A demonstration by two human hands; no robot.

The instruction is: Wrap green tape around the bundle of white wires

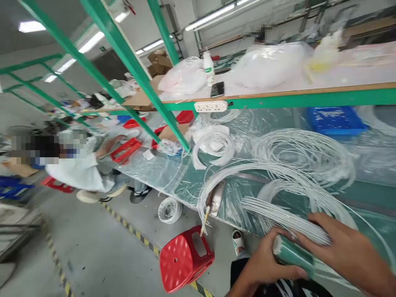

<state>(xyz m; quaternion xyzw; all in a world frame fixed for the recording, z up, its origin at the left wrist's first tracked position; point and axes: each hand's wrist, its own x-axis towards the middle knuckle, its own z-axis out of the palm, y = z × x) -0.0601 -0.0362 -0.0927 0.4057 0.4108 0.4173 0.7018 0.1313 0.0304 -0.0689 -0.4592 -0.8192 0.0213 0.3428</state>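
Note:
My left hand grips a green roll-like piece at the near edge of the bench. My right hand lies over a bundle of straight white tubes and presses on the same green piece from the right. Behind the hands, large coils of thin white tubing spread over the green bench top, which is partly covered by clear plastic sheet. A smaller white coil lies further left.
A red plastic stool stands on the floor below the bench. A person in a white top sits at the left. A shelf above holds plastic bags, a bottle, a phone; a blue tray lies at the back.

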